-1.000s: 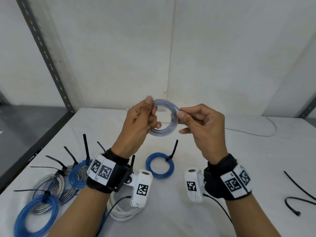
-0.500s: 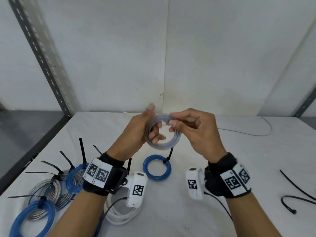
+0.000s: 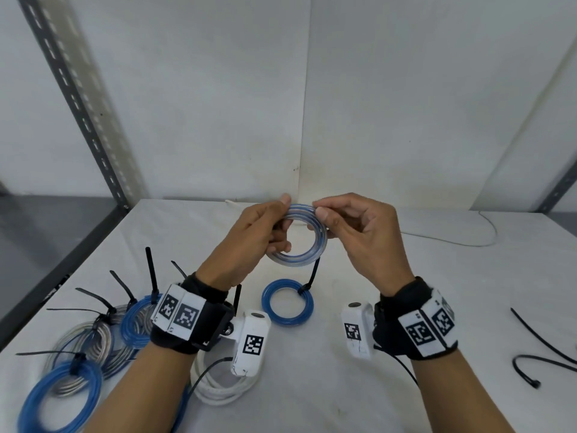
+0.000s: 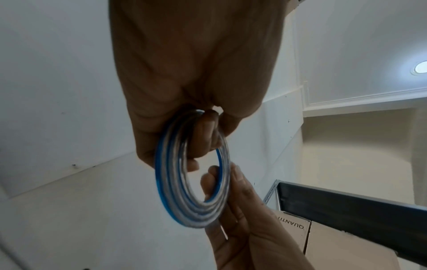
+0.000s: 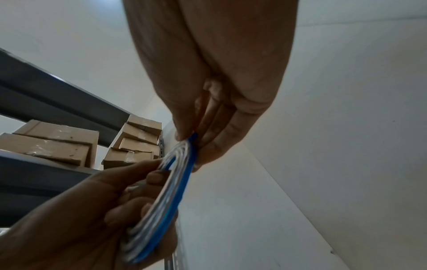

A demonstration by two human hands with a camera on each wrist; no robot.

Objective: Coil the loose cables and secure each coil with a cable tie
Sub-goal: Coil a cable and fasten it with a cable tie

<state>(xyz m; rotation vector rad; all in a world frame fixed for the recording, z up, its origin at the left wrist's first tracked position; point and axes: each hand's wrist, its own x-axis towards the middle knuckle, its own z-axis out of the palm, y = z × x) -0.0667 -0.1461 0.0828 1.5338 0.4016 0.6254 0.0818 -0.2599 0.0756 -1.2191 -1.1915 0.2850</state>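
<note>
Both hands hold the small coil (image 3: 298, 237) up. Left hand (image 3: 253, 242) and right hand (image 3: 359, 232) fingers pinch it. Keep pinching so the loops stay flat together.

Storeroom or workshop bay | grey slotted-steel shelf upright (image 3: 78, 98) | brown cardboard boxes (image 5: 53, 142) on shelving | white worktable (image 3: 406, 276)

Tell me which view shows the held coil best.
The head view: the whole coil shows as an open ring, pinched between the left hand and right hand, with no tie on it. The left wrist view shows it obliquely and blurred; the right wrist view shows it edge-on.
</note>
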